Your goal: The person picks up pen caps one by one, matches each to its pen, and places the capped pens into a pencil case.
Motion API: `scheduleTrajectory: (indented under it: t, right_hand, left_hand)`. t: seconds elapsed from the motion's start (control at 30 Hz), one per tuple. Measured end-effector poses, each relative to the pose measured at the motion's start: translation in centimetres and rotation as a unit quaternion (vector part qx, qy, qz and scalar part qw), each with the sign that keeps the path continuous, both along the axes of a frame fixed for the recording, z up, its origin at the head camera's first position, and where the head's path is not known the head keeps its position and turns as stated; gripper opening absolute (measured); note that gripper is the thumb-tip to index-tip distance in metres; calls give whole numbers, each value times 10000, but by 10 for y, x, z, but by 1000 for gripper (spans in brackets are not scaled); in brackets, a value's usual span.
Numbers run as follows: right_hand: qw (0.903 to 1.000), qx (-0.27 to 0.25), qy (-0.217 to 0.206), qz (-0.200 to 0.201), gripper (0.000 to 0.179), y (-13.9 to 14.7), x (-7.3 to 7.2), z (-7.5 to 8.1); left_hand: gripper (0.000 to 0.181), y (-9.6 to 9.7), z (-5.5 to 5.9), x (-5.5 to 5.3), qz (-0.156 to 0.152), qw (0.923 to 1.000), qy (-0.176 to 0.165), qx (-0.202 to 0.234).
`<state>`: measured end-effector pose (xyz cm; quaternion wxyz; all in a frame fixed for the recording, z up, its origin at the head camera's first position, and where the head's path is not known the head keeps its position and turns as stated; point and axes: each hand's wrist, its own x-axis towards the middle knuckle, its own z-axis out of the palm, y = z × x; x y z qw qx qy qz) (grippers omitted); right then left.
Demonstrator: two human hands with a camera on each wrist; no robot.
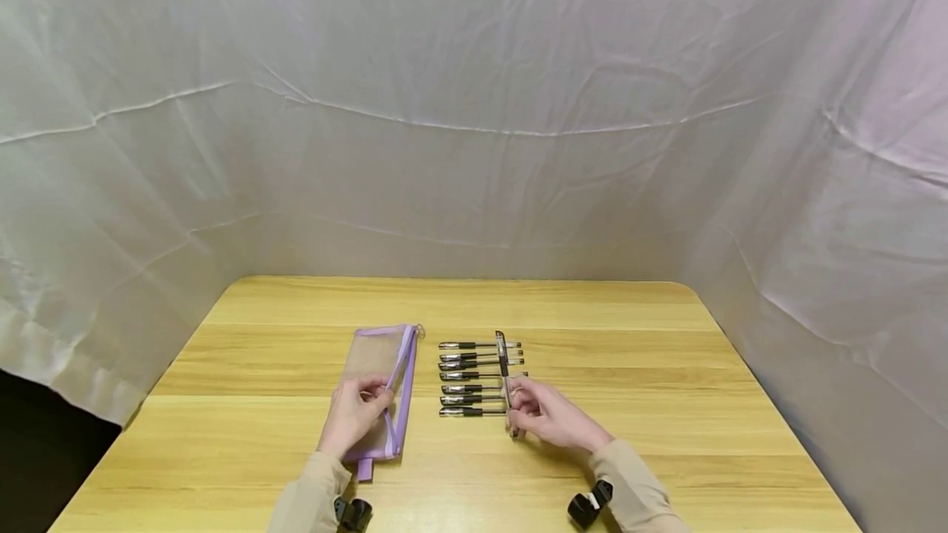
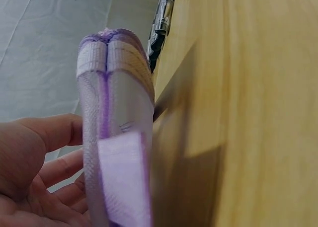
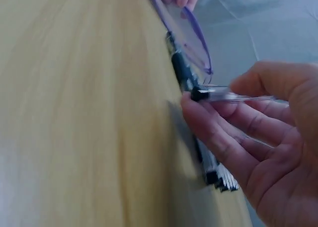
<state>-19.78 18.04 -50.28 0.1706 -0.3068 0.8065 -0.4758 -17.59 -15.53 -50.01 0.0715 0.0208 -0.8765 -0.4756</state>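
A mesh pencil pouch with purple trim lies at the left of the table, its zipper side parted into a gap. My left hand pinches the near edge of that opening between thumb and fingers. In the left wrist view the pouch stands on edge beside the thumb, its purple tab toward the camera. My right hand pinches a black-capped clear gel pen near its end. This pen points away from me, crossing over the row of pens. In the right wrist view the pen's end sits between thumb and fingertips.
Several similar gel pens lie side by side in a row between the hands, caps to the left. A small ring hangs at the pouch's far corner. Grey cloth walls surround the wooden table.
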Motion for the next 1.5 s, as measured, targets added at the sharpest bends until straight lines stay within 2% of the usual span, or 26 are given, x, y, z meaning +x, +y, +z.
scheduleTrajectory:
  t: [0.1, 0.23, 0.33, 0.5, 0.73, 0.87, 1.1, 1.3, 1.5]
  right_hand:
    - [9983, -293, -503, 19, 47, -5, 0, 2]
    - [9906, -733, -1156, -74, 49, -15, -2, 5]
    - [9799, -1089, -1647, -282, 53, -23, -4, 6]
    - [9634, -1465, -2213, -376, 52, -39, -7, 8]
    - [9506, -1609, -2607, -495, 47, -65, -13, 8]
    - [9408, -1708, -2874, -556, 52, -81, -16, 7]
    - [9310, -1772, -3147, -521, 61, -104, -20, 1]
    - [9327, -1628, -3170, -559, 58, -122, -21, 4]
    - [9366, -1458, -3094, -763, 54, -139, -23, 5]
  left_hand:
    - [21, 0, 1, 0, -18, 10000, 18, -2]
    - [21, 1, 3, 0, -45, 10000, 61, 36]
    - [22, 2, 3, 1, -63, 10000, 51, 49]
    - [23, 3, 4, 1, -75, 9999, -15, 78]
    - [23, 4, 5, 2, -78, 9999, -51, 69]
    - [23, 4, 6, 2, -76, 9999, -46, 55]
    - [24, 6, 8, 3, -76, 9999, -32, 58]
    - [23, 7, 8, 3, -107, 9999, 26, 67]
    - [21, 7, 7, 4, -135, 9999, 82, 57]
